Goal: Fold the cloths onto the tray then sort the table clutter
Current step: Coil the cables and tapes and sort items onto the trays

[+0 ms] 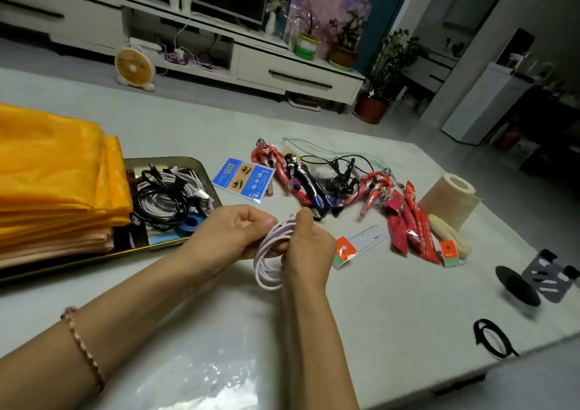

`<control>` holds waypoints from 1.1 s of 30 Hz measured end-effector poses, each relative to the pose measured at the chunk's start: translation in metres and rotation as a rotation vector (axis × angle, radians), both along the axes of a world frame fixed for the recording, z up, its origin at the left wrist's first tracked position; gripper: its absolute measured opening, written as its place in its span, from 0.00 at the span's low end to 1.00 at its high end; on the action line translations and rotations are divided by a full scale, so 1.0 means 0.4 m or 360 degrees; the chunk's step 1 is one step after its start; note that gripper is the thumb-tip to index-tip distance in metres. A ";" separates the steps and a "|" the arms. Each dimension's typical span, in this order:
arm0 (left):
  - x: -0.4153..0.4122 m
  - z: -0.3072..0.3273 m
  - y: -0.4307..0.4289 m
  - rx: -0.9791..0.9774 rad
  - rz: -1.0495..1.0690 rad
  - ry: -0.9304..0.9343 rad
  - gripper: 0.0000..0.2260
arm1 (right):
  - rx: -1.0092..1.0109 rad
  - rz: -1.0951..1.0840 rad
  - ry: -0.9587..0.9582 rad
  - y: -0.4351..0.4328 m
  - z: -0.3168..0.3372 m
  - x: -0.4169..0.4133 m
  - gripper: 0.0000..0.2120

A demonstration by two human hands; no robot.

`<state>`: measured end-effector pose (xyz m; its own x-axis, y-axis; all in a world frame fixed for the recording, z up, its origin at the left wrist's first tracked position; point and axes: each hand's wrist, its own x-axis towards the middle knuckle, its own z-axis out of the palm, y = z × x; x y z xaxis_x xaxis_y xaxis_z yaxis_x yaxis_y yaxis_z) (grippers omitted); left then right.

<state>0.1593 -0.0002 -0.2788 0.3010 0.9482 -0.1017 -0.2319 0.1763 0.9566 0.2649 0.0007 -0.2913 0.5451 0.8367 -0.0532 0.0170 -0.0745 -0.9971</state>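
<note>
Pale grey, the counter (392, 300) stands before a white TV cabinet (282, 70). Above its near middle, the left hand (229, 234) and the right hand (309, 249) both close their grip on a coiled pink cable (268, 268), whose loops hang between them. Just left of the hands, the tray (201, 165) holds folded orange cloths (56, 183) and a heap of black and white cables (169, 196). Further right on the counter lie toy figures (295, 177), red packets (411, 224) and a paper roll (452, 199).

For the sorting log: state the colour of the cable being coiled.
Pale pink cable, clearest in the head view.
</note>
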 end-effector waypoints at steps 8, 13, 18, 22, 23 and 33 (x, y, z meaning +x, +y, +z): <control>-0.031 -0.027 0.029 -0.0016 0.0095 0.0148 0.11 | -0.0117 0.0276 -0.0516 0.008 -0.013 -0.015 0.19; -0.035 -0.032 0.034 -0.0199 -0.0191 0.0166 0.12 | -0.0071 0.0448 -0.0692 0.002 -0.002 -0.026 0.22; -0.042 -0.043 0.031 -0.0066 -0.0411 0.0412 0.26 | 0.0117 0.0420 -0.0774 0.009 -0.020 -0.023 0.22; -0.031 -0.045 0.018 0.0084 -0.0490 0.0441 0.28 | 0.0124 0.0262 -0.0598 0.009 -0.029 -0.024 0.19; -0.024 -0.047 0.016 0.0109 -0.0475 0.0410 0.23 | 0.0074 0.0215 -0.0508 0.009 -0.028 -0.024 0.19; -0.005 -0.092 0.009 0.0026 -0.0505 0.0121 0.15 | -0.0087 0.0116 -0.0377 0.012 -0.042 0.015 0.17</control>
<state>0.1571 0.0033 -0.3154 0.5740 0.8099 -0.1205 -0.0959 0.2126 0.9724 0.2710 0.0054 -0.3082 0.4859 0.8737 0.0225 0.2570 -0.1183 -0.9591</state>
